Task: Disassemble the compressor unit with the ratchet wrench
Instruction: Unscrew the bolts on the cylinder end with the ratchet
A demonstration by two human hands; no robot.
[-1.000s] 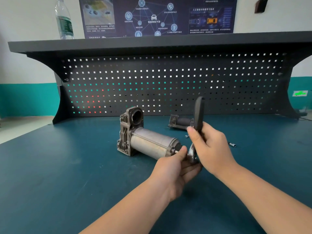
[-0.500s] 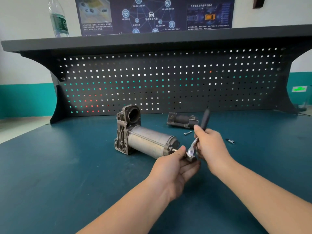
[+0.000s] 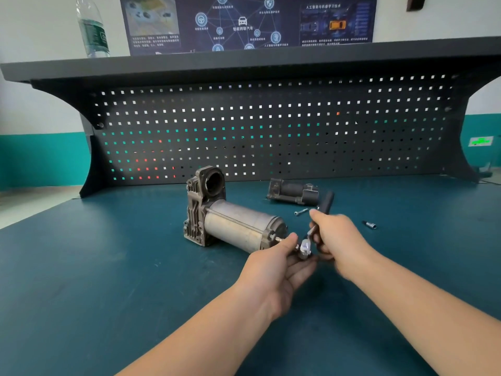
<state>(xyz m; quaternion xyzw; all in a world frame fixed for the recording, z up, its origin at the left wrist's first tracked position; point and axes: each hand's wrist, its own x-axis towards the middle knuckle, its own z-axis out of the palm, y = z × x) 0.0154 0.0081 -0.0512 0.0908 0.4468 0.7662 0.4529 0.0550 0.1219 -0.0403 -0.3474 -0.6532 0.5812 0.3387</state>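
Water bottle (image 3: 93,28) is standing on the dark shelf (image 3: 244,62) at the far left, with a blue poster (image 3: 246,21) hanging on the wall beside it and a pegboard (image 3: 271,131) running beneath the shelf. Down on the teal tabletop (image 3: 108,267), the compressor unit (image 3: 230,215) is lying on its side left of centre, its finned cast head pointing toward the pegboard and its grey cylinder pointing toward the person. A long bolt is sticking out of the cylinder's near end cap. The left hand (image 3: 276,270) is reaching in there, its thumb and fingers curling around the shiny head of the ratchet wrench (image 3: 311,234) right at that bolt. Just to the right, the right hand (image 3: 336,240) is gripping the wrench's handle, whose black end is poking up above the knuckles and leaning away to the right. Behind the hands, a smaller dark part (image 3: 294,191) is lying near the pegboard. A loose bolt (image 3: 301,212) is resting just in front of it, and a small socket (image 3: 369,224) is lying further right, well apart from the hands.
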